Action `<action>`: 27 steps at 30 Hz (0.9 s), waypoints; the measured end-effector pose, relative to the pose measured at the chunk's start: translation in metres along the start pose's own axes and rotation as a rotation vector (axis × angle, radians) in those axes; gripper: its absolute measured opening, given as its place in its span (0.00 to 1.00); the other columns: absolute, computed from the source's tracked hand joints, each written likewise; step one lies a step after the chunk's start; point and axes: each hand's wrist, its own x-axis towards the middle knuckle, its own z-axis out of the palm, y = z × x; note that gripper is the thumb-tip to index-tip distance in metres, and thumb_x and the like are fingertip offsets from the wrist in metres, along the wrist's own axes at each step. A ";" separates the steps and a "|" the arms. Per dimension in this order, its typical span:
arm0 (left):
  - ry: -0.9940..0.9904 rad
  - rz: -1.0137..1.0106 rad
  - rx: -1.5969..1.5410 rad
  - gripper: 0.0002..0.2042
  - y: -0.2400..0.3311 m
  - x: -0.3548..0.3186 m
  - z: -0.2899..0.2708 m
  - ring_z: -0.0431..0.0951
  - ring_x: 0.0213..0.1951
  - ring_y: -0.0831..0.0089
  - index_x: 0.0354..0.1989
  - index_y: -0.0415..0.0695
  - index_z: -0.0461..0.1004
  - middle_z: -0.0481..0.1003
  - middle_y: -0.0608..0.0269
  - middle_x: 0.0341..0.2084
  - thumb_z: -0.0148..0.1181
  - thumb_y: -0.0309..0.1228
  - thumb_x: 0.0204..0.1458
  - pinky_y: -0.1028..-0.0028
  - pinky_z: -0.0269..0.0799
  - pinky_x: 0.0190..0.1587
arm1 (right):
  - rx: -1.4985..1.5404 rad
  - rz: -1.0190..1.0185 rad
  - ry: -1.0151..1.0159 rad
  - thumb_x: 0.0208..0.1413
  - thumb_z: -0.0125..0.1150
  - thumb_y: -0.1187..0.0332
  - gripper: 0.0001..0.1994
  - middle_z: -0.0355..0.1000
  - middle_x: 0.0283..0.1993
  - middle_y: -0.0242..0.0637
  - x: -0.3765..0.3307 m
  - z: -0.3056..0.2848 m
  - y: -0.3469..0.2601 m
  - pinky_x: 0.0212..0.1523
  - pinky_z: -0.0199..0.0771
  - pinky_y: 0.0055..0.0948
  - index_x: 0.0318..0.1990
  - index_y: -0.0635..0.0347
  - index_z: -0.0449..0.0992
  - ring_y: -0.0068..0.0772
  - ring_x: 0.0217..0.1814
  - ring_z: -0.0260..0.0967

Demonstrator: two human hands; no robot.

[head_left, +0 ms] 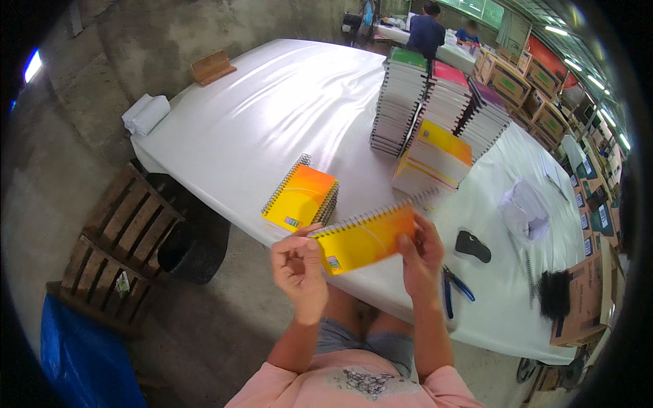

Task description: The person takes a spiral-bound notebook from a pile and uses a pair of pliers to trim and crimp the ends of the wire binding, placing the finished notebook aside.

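Observation:
A yellow-orange spiral notebook (367, 239) is held tilted above the table's near edge. My right hand (422, 253) grips its right end, thumb on the cover. At its left end, by the coil, the fingers of my left hand (298, 264) are pinched together at the binding. The wire coil (427, 197) sticks out past the notebook's right corner. Just beyond my left hand lies a small stack of matching spiral notebooks (301, 196). Blue-handled pliers (454, 289) rest on the table to the right of my right hand, near a black, rounded object (473, 247).
Tall stacks of notebooks (398, 102) and a yellow-covered pile (435, 160) stand farther back on the white-covered table (272, 88). Loose black coils (556, 294), a white plastic bag (524, 209) and cartons (585, 299) are at right. A wooden pallet (115, 238) stands left. People (427, 34) work behind.

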 end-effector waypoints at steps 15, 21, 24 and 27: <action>0.119 -0.231 0.255 0.28 -0.036 0.055 -0.068 0.61 0.59 0.67 0.59 0.39 0.59 0.64 0.55 0.55 0.40 0.49 0.61 0.67 0.49 0.62 | -0.873 -0.169 -1.031 0.48 0.50 0.69 0.21 0.70 0.48 0.36 0.143 0.145 -0.003 0.47 0.60 0.35 0.53 0.51 0.66 0.28 0.33 0.68; 0.063 -0.276 0.254 0.24 -0.050 0.057 -0.065 0.62 0.58 0.67 0.58 0.37 0.59 0.64 0.52 0.54 0.41 0.44 0.62 0.70 0.54 0.61 | -0.680 -0.389 -0.728 0.56 0.52 0.57 0.22 0.67 0.54 0.40 0.123 0.111 0.027 0.63 0.50 0.39 0.59 0.49 0.64 0.34 0.61 0.60; 0.077 -0.218 0.265 0.22 -0.063 0.055 -0.059 0.65 0.55 0.67 0.56 0.36 0.62 0.66 0.52 0.52 0.42 0.42 0.62 0.70 0.57 0.59 | -0.281 -0.137 -0.152 0.60 0.49 0.60 0.18 0.69 0.51 0.40 0.115 0.066 0.055 0.58 0.58 0.27 0.56 0.55 0.66 0.32 0.57 0.62; 0.006 -0.250 0.252 0.19 -0.070 0.058 -0.059 0.67 0.52 0.67 0.53 0.36 0.63 0.67 0.53 0.49 0.43 0.39 0.62 0.70 0.59 0.57 | -0.171 0.019 -0.153 0.62 0.46 0.59 0.17 0.69 0.49 0.40 0.096 0.065 0.098 0.53 0.62 0.25 0.50 0.60 0.71 0.30 0.51 0.65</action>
